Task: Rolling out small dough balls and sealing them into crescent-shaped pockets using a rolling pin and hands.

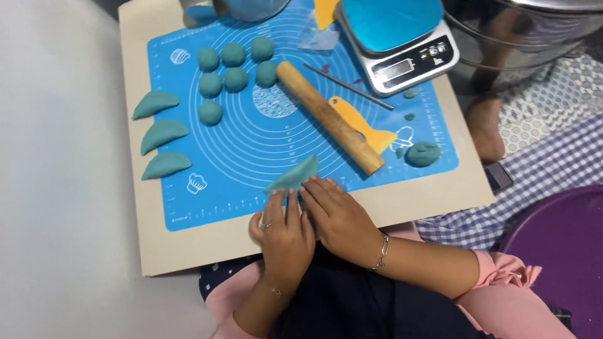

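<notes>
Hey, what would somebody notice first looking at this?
Probably the bright blue mat with a cluster of teal dough balls at its upper left. Near the front edge, the left hand and right hand press a folded dough piece, beside a wooden rolling pin.

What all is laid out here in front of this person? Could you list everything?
Dough balls: seven, teal, upper left of mat.
Finished half-moon pieces: three, teal, left edge of mat.
Folded dough piece: one, teal, under both hands' fingertips.
Dough lump: one, teal, right side of mat.
Rolling pin: one, wooden, diagonal mid-mat.
Scraper: one, yellow, beside the pin.
Thin rod: one, dark, near the scale.
Kitchen scale: one, silver with blue sheet on top, upper right.
Baking mat: one, blue, on a beige board.
Metal pot: one, top right.
Purple tub: one, lower right.
Left hand: pressing the dough, ring on.
Right hand: pressing the dough, bracelet on.
</notes>
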